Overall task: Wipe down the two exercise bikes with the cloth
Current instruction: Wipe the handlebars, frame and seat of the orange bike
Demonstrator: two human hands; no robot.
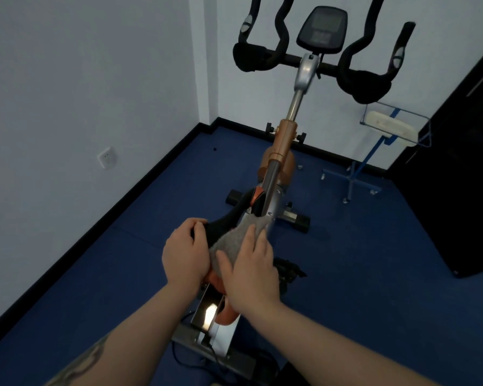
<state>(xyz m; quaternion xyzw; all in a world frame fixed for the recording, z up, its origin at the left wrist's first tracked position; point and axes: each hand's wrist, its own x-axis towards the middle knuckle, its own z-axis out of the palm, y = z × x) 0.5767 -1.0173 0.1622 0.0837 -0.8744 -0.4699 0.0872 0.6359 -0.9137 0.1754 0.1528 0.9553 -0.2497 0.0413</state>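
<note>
One exercise bike (283, 140) with an orange and silver frame stands in front of me, its black handlebars (354, 71) and console (322, 29) at the top. Its black saddle (223, 221) is right below me. A grey cloth (236, 240) lies over the saddle. My right hand (253, 271) presses the cloth down with spread, fairly straight fingers. My left hand (186, 254) grips the saddle's left side, fingers curled round its edge. No second bike is in view.
White walls close in on the left and behind the bike, with a socket (107, 157) low on the left wall. A blue wheeled stand (374, 151) carrying a white item is at the right, beside a black cabinet (457, 176). Blue floor surrounds the bike.
</note>
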